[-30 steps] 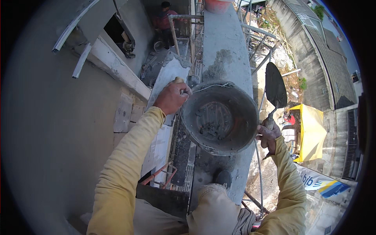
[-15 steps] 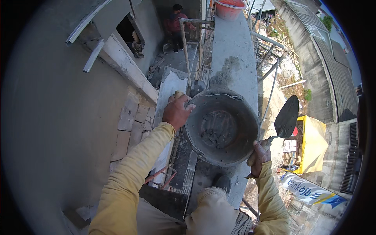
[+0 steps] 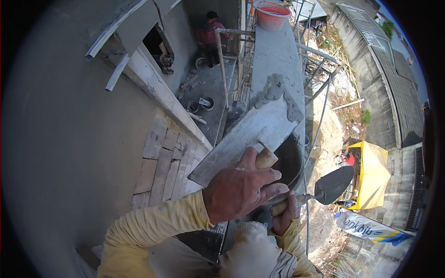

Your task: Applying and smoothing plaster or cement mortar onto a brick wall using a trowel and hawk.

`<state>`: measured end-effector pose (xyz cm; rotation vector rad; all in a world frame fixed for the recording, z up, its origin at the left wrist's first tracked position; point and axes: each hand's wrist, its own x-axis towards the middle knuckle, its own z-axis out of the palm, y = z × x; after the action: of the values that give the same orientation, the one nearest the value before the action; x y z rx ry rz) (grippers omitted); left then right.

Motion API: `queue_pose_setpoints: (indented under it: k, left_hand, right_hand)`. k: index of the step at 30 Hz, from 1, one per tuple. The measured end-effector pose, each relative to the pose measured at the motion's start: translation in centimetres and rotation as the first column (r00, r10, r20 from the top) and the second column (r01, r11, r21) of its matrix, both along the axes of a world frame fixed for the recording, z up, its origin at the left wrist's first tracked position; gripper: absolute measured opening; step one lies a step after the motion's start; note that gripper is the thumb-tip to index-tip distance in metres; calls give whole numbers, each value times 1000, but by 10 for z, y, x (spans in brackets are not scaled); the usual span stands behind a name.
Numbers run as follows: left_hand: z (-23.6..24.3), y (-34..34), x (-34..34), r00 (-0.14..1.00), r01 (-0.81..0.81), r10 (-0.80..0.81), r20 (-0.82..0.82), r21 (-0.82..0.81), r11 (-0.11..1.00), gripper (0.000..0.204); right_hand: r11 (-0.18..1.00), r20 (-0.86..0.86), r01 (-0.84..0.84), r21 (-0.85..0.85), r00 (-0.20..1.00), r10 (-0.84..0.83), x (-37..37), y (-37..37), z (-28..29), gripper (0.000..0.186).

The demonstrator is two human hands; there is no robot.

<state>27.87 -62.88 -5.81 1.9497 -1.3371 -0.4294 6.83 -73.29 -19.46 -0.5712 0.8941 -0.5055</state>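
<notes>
My left hand [image 3: 241,190] is closed round the wooden handle of a long, pale plastering float [image 3: 234,148], held across the ledge with its face tilted. Wet grey mortar [image 3: 289,109] lies along the float's far end. My right hand [image 3: 288,217] grips a pointed trowel [image 3: 333,185] by its handle, its mortar-stained blade sticking out to the right. Beneath the float sits a dark bucket [image 3: 289,160], mostly hidden by the float and my left hand. Whether my right hand also touches the bucket's rim I cannot tell.
The narrow concrete ledge [image 3: 278,55] runs away from me, with a red-lined tub [image 3: 272,16] at its far end. Scaffold poles [image 3: 320,53] flank it. Ground lies far below right, beside a yellow canopy [image 3: 373,176]. Another person [image 3: 211,37] stands below left, near buckets [image 3: 207,103].
My left hand has left the bucket's rim and swung the float rightward over the bucket. The right hand and trowel have come lower and slightly left. Wet mortar now shows by the float's far end.
</notes>
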Motion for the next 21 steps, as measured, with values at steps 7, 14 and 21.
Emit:
queue_pose_setpoints:
  k: [7,14,21]
  left_hand:
    - [-23,65,-11,991,-128,130,-20,98,987,40]
    - [-109,96,6,850,-507,526,-33,217,834,43]
    - [-170,72,-29,721,-207,500,-480,540,816,62]
  right_hand:
    - [988,71,-54,-147,995,65,-39,15,-46,42]
    - [987,137,57,148,988,-77,-13,26,-36,53]
    - [916,-23,-93,390,994,111,-8,40,-57,62]
